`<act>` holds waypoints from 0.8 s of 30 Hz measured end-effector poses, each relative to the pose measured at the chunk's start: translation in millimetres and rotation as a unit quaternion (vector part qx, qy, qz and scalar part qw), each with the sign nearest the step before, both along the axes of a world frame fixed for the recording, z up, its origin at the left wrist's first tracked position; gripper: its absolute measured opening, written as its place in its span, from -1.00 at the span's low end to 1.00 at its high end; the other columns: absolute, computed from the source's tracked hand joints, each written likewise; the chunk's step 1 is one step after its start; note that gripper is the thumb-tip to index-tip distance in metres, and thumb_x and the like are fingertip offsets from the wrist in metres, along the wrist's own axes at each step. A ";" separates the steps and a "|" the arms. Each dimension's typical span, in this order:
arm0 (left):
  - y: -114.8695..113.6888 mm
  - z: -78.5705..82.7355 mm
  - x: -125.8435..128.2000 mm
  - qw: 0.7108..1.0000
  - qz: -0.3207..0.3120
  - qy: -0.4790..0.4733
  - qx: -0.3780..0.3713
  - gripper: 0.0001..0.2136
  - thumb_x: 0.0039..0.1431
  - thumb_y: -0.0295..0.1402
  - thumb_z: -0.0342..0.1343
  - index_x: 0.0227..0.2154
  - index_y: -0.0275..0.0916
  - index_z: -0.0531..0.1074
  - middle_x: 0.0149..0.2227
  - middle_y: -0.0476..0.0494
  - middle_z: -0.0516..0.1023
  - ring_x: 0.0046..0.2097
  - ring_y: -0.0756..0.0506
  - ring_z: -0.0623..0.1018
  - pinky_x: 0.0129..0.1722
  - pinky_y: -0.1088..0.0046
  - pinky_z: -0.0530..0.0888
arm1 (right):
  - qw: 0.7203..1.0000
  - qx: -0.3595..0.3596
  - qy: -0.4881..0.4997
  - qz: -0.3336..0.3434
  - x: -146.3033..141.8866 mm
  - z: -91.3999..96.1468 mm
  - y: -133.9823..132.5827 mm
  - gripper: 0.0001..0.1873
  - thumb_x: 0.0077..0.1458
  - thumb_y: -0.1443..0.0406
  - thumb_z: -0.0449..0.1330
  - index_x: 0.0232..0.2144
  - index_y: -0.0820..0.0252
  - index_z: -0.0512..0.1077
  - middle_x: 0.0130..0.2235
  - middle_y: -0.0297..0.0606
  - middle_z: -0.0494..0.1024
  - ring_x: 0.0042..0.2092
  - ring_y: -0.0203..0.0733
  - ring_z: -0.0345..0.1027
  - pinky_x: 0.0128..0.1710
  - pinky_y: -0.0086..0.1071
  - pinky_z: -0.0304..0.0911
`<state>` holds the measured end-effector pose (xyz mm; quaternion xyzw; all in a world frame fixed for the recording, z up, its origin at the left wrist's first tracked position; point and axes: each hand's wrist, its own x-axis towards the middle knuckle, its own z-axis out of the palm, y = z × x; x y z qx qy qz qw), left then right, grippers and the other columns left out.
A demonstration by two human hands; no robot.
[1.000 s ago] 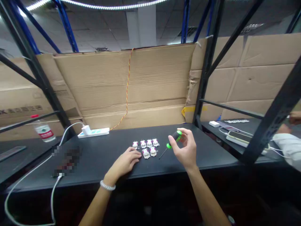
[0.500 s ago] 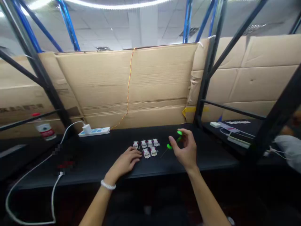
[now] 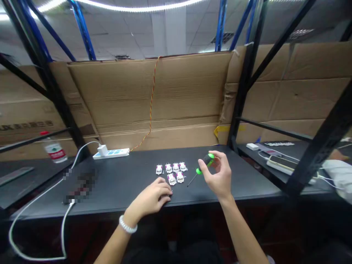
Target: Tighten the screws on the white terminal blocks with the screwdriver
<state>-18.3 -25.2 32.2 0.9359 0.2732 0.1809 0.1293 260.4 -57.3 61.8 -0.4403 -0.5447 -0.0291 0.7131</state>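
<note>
My right hand [image 3: 219, 175] holds a screwdriver [image 3: 209, 158] with a black and green handle between thumb and fingers. The thin shaft slants down to the left, its tip near the black tabletop [image 3: 121, 183]. Left of the tip lie several small white parts with purple bits, in two rows; one white part [image 3: 180, 177] is the nearest to the screwdriver. My left hand [image 3: 154, 194] rests close to the table's front edge, just below a front-row white part [image 3: 171, 179]. Its fingers are loosely bent with the thumb apart, and no object shows in them.
A white power strip [image 3: 115, 153] with a plugged-in charger [image 3: 102, 150] lies at the back left. Its white cable [image 3: 35, 198] loops down past a blurred-out patch. Black rack posts [image 3: 242, 88] flank the table. Cardboard [image 3: 187, 95] closes the back. A bottle [image 3: 56, 151] stands left.
My left hand has shifted right and toward the front edge, away from the white parts, and its fingers have bent more. My right hand stays nearly in place with the screwdriver.
</note>
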 end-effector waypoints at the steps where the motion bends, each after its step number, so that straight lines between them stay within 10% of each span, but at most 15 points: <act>1: -3.0 0.7 3.7 1.000 -0.003 0.002 0.000 -0.83 0.39 -0.45 0.21 -0.07 -0.15 0.66 -0.05 -0.13 0.69 0.10 -0.24 0.49 0.15 0.18 0.54 | 1.000 -0.001 0.001 -0.003 0.2 0.3 -0.3 -0.62 0.16 0.14 0.43 -0.04 0.08 0.45 -0.13 -0.25 0.51 -0.19 -0.14 0.51 -0.21 -0.27 0.54; 12: -8.9 1.1 10.7 1.000 0.014 -0.001 -0.004 -0.62 0.35 -0.50 0.15 0.17 -0.10 0.52 0.12 -0.18 0.60 0.19 -0.24 0.49 0.25 0.13 0.50 | 1.000 0.001 0.005 -0.010 1.6 2.7 -2.6 -0.61 0.16 0.14 0.42 -0.04 0.10 0.45 -0.14 -0.24 0.51 -0.19 -0.13 0.52 -0.23 -0.26 0.56; 24: -15.9 -1.2 18.9 0.998 0.062 0.000 0.012 -0.76 0.32 -0.51 0.20 -0.01 -0.13 0.58 -0.02 -0.16 0.66 0.11 -0.25 0.51 0.13 0.20 0.52 | 1.000 0.001 -0.003 -0.009 1.6 5.3 -3.6 -0.62 0.16 0.15 0.42 -0.04 0.09 0.45 -0.14 -0.24 0.51 -0.19 -0.12 0.51 -0.22 -0.25 0.56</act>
